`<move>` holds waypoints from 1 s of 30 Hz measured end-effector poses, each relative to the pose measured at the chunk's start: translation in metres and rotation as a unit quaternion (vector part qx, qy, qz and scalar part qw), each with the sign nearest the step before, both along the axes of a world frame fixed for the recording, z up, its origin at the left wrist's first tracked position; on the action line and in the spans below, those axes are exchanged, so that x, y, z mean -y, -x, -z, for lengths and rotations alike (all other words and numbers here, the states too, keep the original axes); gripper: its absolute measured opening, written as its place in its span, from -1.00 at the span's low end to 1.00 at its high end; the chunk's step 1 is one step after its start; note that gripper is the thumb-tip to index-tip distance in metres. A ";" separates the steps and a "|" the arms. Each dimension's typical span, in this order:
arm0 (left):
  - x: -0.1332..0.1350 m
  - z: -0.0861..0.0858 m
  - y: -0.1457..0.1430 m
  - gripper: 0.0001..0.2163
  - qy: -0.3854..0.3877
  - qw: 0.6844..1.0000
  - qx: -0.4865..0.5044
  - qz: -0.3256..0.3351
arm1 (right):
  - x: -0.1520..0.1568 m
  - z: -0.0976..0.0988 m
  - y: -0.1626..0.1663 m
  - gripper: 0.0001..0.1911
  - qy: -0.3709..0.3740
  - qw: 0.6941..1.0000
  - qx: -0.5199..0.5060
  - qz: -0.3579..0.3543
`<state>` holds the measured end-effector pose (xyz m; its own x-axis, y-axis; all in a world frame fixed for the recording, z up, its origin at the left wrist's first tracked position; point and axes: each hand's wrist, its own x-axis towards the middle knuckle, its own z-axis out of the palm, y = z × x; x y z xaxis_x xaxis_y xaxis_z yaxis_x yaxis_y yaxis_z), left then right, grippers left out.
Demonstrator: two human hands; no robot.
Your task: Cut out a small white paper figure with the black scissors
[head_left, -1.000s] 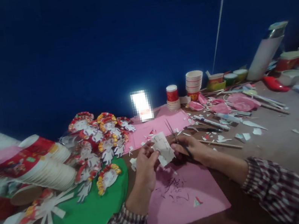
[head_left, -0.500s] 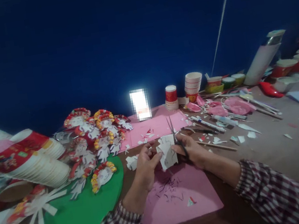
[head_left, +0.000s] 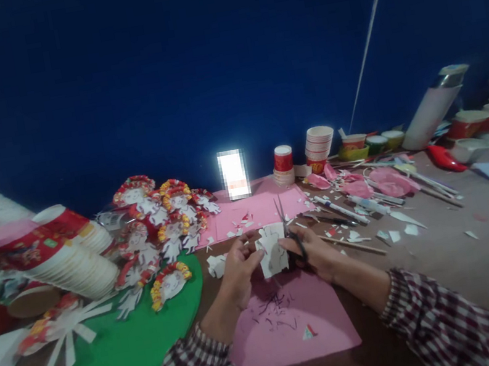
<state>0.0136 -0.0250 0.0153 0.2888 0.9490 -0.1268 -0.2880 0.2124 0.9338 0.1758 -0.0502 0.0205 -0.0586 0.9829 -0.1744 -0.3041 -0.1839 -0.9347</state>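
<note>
My left hand (head_left: 238, 266) pinches a small white paper cutout (head_left: 273, 250) by its left edge and holds it upright above a pink sheet (head_left: 296, 324). My right hand (head_left: 309, 250) grips a pair of scissors (head_left: 287, 226) with the blades pointing up along the cutout's right edge. Thin dark paper slivers lie on the pink sheet below both hands. Checked sleeves cover both forearms.
A green disc (head_left: 132, 351) and several red-and-white paper figures (head_left: 157, 222) lie to the left, beside stacks of paper cups (head_left: 55, 258). More cups (head_left: 318, 146), bowls, pens, sticks and pink scraps crowd the back right. A bright blurred rectangle (head_left: 233, 173) stands at the blue wall.
The cutout has turned from tilted to upright in my left hand. The scissors have moved in against its right edge.
</note>
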 end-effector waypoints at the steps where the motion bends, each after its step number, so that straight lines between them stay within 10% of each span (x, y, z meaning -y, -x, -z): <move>1: -0.001 -0.001 0.001 -0.49 -0.001 1.000 -0.001 -0.003 | 0.000 0.000 -0.001 -0.63 -0.003 1.000 0.002 0.003; 30: -0.003 -0.022 0.009 -0.50 -0.082 0.971 -0.185 0.123 | 0.000 0.003 -0.008 -0.63 -0.096 0.989 0.001 -0.113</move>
<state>0.0050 -0.0217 0.0377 0.4731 0.8731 -0.1177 0.1151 0.0712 0.9908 0.1836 -0.0504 0.0172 -0.2808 0.9597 0.0132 -0.2732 -0.0667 -0.9596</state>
